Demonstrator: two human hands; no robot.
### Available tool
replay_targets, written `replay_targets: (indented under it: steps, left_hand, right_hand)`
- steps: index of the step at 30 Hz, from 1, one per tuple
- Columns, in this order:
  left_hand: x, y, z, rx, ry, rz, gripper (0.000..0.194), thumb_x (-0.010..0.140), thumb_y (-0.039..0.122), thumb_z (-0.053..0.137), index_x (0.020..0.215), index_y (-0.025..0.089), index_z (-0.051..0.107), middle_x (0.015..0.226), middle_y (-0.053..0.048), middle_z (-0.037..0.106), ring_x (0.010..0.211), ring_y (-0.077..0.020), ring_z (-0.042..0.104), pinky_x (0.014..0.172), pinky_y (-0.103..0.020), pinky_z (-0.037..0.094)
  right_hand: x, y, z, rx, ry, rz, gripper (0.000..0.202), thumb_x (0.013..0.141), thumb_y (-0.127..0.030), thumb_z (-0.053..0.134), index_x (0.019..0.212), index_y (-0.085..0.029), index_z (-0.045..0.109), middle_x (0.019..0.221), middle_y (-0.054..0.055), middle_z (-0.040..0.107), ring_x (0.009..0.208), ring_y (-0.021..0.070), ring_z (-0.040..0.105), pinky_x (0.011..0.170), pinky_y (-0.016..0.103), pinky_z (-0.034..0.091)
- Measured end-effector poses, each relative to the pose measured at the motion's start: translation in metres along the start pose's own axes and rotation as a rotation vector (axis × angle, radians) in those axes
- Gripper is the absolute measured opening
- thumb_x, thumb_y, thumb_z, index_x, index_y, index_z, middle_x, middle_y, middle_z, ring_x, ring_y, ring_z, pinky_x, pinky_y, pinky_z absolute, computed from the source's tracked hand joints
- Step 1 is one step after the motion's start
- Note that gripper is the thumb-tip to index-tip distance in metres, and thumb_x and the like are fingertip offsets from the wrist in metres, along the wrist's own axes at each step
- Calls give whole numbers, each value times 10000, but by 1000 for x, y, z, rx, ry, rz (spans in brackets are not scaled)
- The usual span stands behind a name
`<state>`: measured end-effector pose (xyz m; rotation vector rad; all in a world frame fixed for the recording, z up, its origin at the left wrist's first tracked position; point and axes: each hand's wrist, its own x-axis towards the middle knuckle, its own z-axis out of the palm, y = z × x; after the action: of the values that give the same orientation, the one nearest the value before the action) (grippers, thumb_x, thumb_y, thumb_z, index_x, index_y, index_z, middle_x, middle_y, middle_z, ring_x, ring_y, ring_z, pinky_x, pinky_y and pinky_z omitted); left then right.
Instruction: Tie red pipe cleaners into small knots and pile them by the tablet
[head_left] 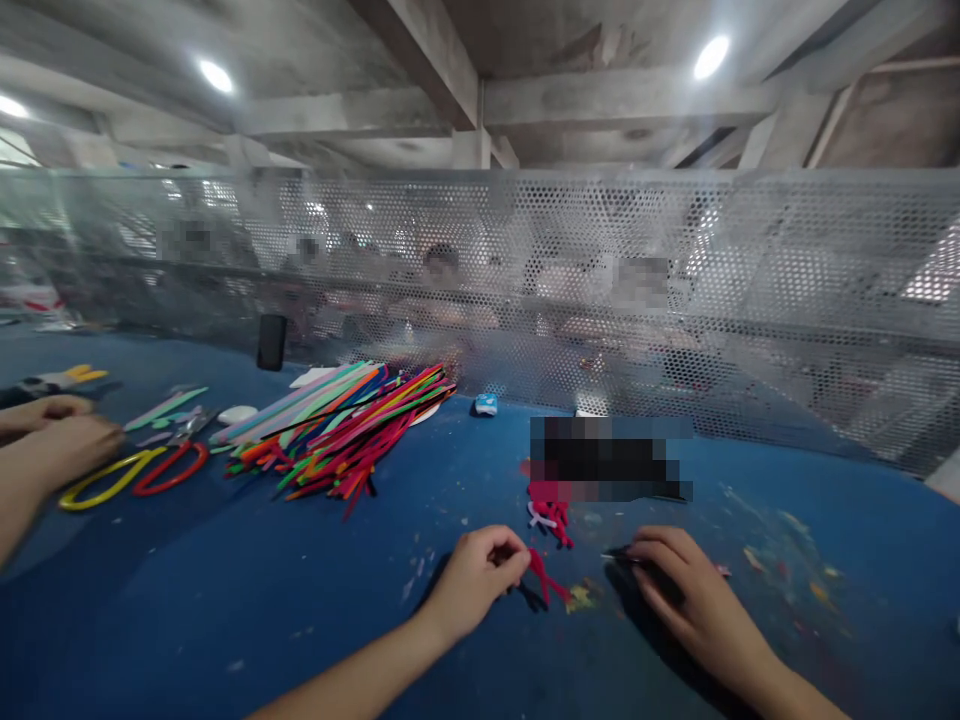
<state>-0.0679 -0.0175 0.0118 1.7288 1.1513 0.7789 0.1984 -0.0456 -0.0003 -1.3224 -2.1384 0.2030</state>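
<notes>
In the head view, my left hand (478, 578) is closed, thumb against fingers, on a bent red pipe cleaner (547, 578) that hangs forked above the blue table. To its right, my right hand (694, 595) curls around a slim dark tool (621, 555) with a thin light tip pointing left. Its kind is hidden by the fingers. Between and beyond both hands lies a small pile of red twisted pipe cleaner pieces (553, 518), with one white piece among them.
A heap of many-coloured pipe cleaners (345, 425) lies left of centre. Beside it are scissors (169, 465) with yellow and red handles, near a co-worker's hands (64, 440). A blue-and-white small object (486, 404) and a black phone-like block (271, 342) stand before a perforated screen (480, 270).
</notes>
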Motion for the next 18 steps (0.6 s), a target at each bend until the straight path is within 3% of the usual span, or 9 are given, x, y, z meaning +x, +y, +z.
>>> replay_targets:
  steps: [4,7,11,18]
  left_hand:
    - [-2,11,4,71,5,93,208,781,313,473,743,144,588,601,23,533,542,-102,473,529,-195,354]
    - [1,19,8,129,23,183,186,779,280,481,719,153,603,679,8,554,636,-119,488,592,-206,356]
    - [2,21,14,188,46,275,179,796,248,463,732,159,605,722,3,566,716,-131,498,657,-213,355]
    - [-10,17,16,272,-16,355,130,782,232,512,746,157,613,743,6,567,733,-119,517,627,-185,368]
  right_hand:
    - [16,-48,15,290,-124,78,158,842,-309,452,953,-233,534,874,34,596,769,183,544,699,295,424]
    - [25,-68,33,386,-156,58,220,872,-309,395,754,-198,544,699,-3,580,634,149,513,589,236,383]
    - [25,-65,49,406,-127,27,264,876,-307,383,668,-186,489,629,-19,532,580,128,462,538,214,340]
    - [16,-59,49,420,-154,52,234,815,-300,487,620,-171,494,588,-27,496,569,119,420,528,209,309]
